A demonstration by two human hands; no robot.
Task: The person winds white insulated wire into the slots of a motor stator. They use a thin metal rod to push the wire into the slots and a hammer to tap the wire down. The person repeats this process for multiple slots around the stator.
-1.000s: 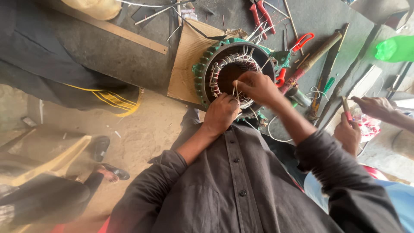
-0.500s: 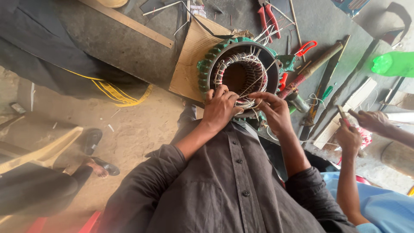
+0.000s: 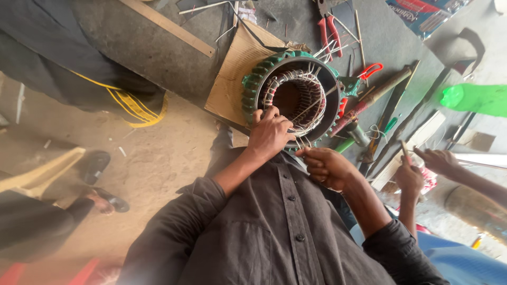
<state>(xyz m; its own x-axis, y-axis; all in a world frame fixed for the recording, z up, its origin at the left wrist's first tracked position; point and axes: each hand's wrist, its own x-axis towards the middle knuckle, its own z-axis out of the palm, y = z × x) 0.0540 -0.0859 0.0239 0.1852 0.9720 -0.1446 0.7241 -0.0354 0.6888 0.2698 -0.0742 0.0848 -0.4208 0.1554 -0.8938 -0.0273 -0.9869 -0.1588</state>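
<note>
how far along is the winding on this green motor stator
Done: coils of pale wire already line most of the green stator bore. In hand: the left hand rests on the near rim, and the right hand pinches wire ends below it. Left: loose wire ends stick out untied at the far rim.

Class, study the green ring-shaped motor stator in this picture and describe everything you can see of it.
The green ribbed metal motor stator is a round open ring, its bore facing the camera. Pale wire windings line its inside, with loose wire ends sticking out at the top and bottom. It rests on a brown cardboard sheet on the workbench. The left hand rests on its lower rim; the right hand pinches something thin just below it.
</note>
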